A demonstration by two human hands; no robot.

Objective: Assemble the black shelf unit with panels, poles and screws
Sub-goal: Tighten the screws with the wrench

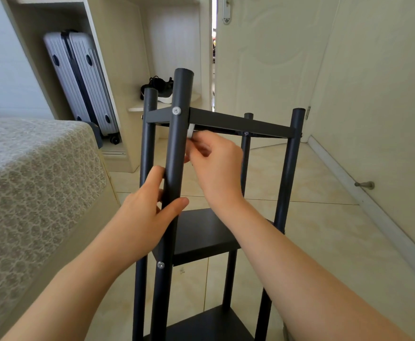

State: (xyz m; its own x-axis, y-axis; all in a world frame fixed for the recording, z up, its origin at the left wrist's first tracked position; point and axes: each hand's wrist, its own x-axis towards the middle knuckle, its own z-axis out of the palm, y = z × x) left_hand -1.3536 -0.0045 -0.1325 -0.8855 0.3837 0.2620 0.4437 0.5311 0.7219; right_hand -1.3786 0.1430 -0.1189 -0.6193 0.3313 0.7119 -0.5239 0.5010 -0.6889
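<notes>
Head view: we look down on a tall black shelf unit (287, 173) of round poles and flat panels, standing on the floor at the picture's centre.
Left hand (147, 210): at 7 o'clock from centre, thumb and fingers wrapped round the matte black round front pole (177, 148), between the top and middle panels.
Right hand (216, 166): at 1 o'clock from the left hand, fingers curled, pinching a small white curved piece (191, 130) just beside the front pole; we cannot tell what the piece is.
Top panel (238, 123): a thin flat black board, edge-on to us, directly above the white piece.
Screws: a shiny round silver screw head (176, 111) sits in the front pole at the top panel's level; a second silver screw head (160, 265) sits lower, level with the smooth black middle panel (201, 232).
Bottom panel (208, 326): flat, black, at 6 o'clock.
Floor (312, 217): glossy cream tiles.
At 9 o'clock: a grey bedspread (29, 180) with a scaly woven pattern.
At 11 o'clock: a ribbed silver hard-shell suitcase (83, 77) upright in a pale wardrobe niche.
At 12 o'clock: black shoes (159, 88) on a low shelf.
At 1 o'clock: a cream moulded door (263, 57), ajar.
</notes>
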